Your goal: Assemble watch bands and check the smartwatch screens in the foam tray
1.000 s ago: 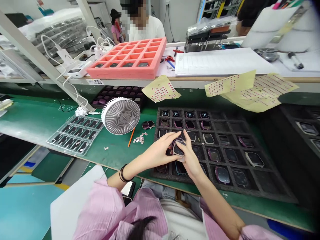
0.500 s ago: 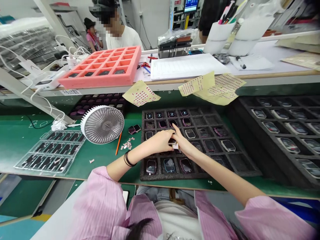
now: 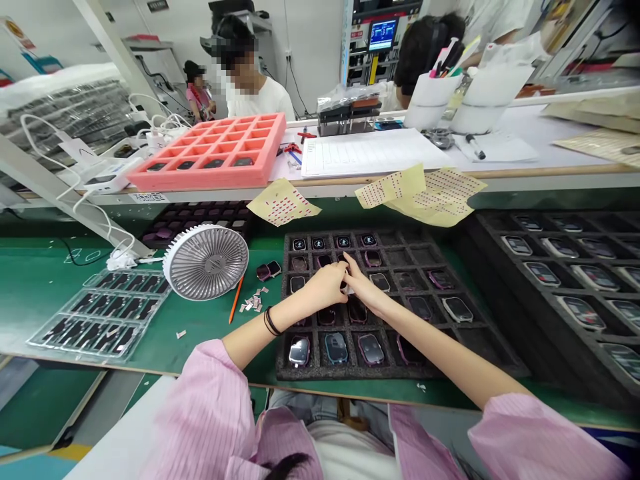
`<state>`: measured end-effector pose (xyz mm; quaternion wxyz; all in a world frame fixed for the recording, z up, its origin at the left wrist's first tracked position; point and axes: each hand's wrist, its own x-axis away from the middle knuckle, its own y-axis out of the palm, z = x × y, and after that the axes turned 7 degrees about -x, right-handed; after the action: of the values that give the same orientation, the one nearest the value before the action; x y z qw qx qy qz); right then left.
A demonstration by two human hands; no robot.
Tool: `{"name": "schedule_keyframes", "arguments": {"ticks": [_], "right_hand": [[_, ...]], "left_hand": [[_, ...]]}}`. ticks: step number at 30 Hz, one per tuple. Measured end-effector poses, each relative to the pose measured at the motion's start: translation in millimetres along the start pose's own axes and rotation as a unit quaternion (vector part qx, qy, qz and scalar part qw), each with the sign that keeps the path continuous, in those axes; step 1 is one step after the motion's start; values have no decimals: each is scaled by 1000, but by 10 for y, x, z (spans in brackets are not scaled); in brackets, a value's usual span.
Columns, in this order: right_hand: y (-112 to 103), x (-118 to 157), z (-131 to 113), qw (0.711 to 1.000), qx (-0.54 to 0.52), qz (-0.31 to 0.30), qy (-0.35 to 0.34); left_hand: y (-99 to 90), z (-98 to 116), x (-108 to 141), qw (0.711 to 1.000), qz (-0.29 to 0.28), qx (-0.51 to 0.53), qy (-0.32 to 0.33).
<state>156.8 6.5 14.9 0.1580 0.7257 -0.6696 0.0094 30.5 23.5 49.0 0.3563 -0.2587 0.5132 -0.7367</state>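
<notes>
Everything sits a little lower in view than it did a moment earlier, and a co-worker's dark hair [image 3: 425,53] has come in at top right, beyond the pen cups [image 3: 433,100]. Across the far side of the long green table [image 3: 200,343] lie a pink foam tray [image 3: 197,177] and a paper form [image 3: 370,152]. A dark foam tray [image 3: 550,293] sits to the right, and a clear plastic tray [image 3: 100,317] sits to the left beside a white fan [image 3: 205,262]. Nearest the person is a black foam tray [image 3: 395,241] with watch cases [image 3: 336,348] in many of its compartments.

The left hand [image 3: 325,285] and right hand [image 3: 365,293] meet over the tray's middle rows, their fingers curled close together. Between them shows only a small pale piece [image 3: 347,290], mostly hidden by the fingers, so its shape is hard to make out. Each grip is nearly closed around it, but I cannot tell whether either hand has firm hold of it. A small screen [image 3: 383,33] glows in the distance, its writing too small to read.
</notes>
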Motion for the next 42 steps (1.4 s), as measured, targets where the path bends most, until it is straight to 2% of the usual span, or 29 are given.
{"name": "schedule_keyframes", "arguments": {"ticks": [5,8,12,15,18,22,25,27,32,38,42], "right_hand": [[-29,4,-10,999,-37,-7,40],[-49,-4,16,1000,-24,7,-2],[-109,-11,40,999,19,9,-45],[-164,15,-12,999,17,-23,-26],[-211,53,-118,997,-44,-61,-3],[-238,81,-251,987,-130,-94,18],[-232,82,-296,971,-174,-148,63],[-229,78,-301,965,-184,-170,80],[-265,76,-290,969,-163,-162,85],[-247,89,-265,973,-132,-160,102],[-202,88,-217,975,-141,-145,97]], "left_hand": [[-17,-89,-22,998,9,61,13],[27,-106,-36,995,29,85,41],[97,-85,-69,995,54,76,37],[81,-105,-70,994,65,71,54],[5,-160,-18,987,94,113,69],[-93,-185,105,965,157,196,79],[-108,-137,168,951,187,231,90],[-88,-94,181,949,188,231,101],[-58,-34,172,951,192,203,132],[-138,-32,211,965,113,206,113],[-127,-76,227,970,108,174,132]]}}
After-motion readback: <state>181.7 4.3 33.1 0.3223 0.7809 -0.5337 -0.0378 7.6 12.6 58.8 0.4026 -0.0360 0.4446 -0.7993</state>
